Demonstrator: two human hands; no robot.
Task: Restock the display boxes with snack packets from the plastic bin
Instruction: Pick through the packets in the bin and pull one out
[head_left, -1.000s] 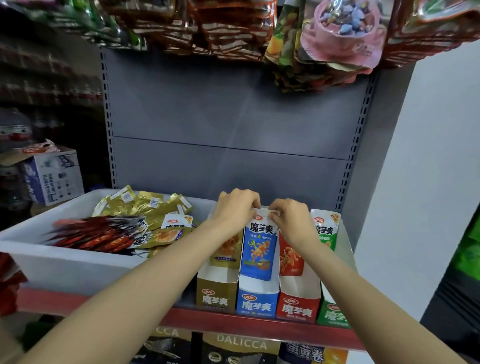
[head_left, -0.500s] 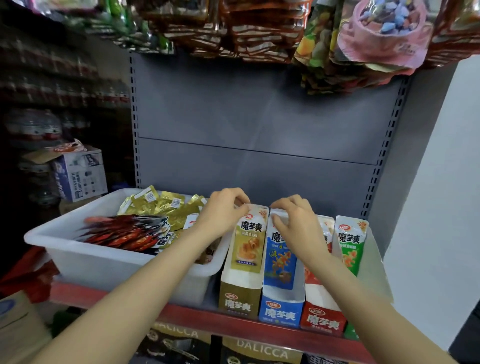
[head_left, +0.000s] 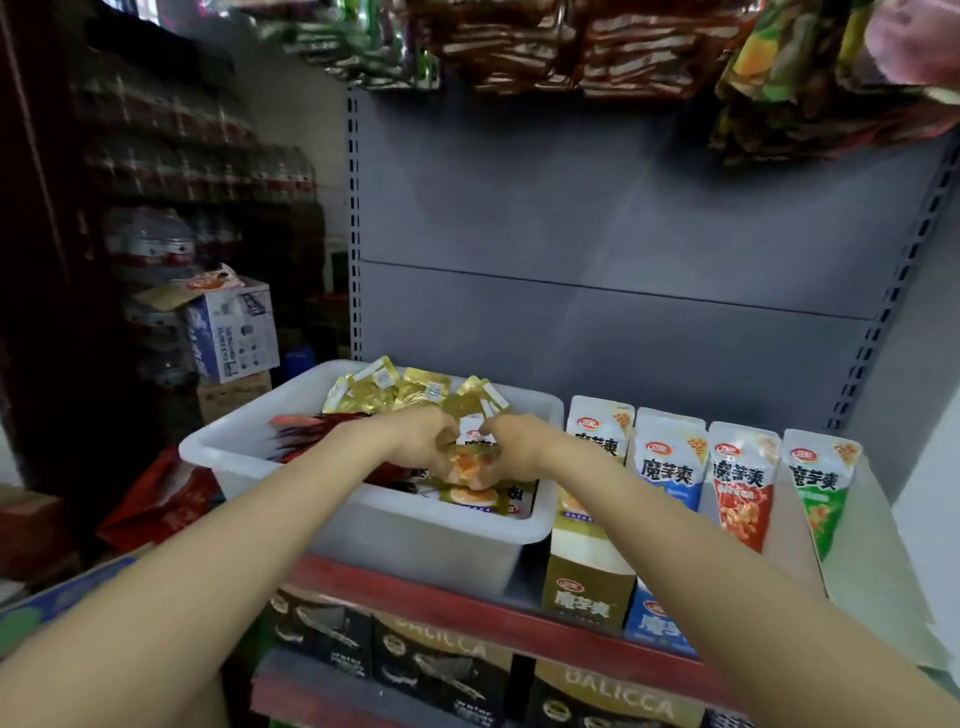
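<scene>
A white plastic bin (head_left: 415, 535) stands on the shelf, holding gold snack packets (head_left: 415, 389) at the back and red packets (head_left: 306, 431) at the left. Both my hands are inside it. My left hand (head_left: 415, 441) and my right hand (head_left: 519, 447) meet over a gold packet (head_left: 470, 465) and grip it from either side. To the right stand the display boxes: gold (head_left: 589, 587), blue (head_left: 654, 623), and packets showing blue (head_left: 670, 462), red (head_left: 743, 483) and green (head_left: 821, 488).
The red-edged shelf (head_left: 467, 608) carries the bin and boxes against a grey back panel (head_left: 597, 260). Snack bags (head_left: 597, 47) hang overhead. Dark boxed goods (head_left: 441, 670) sit on the shelf below. A cardboard carton (head_left: 234, 332) and stacked bottles stand at the left.
Both hands left the tops of the packets in the display boxes and moved left into the bin, where they took hold of a gold packet. The view swung left.
</scene>
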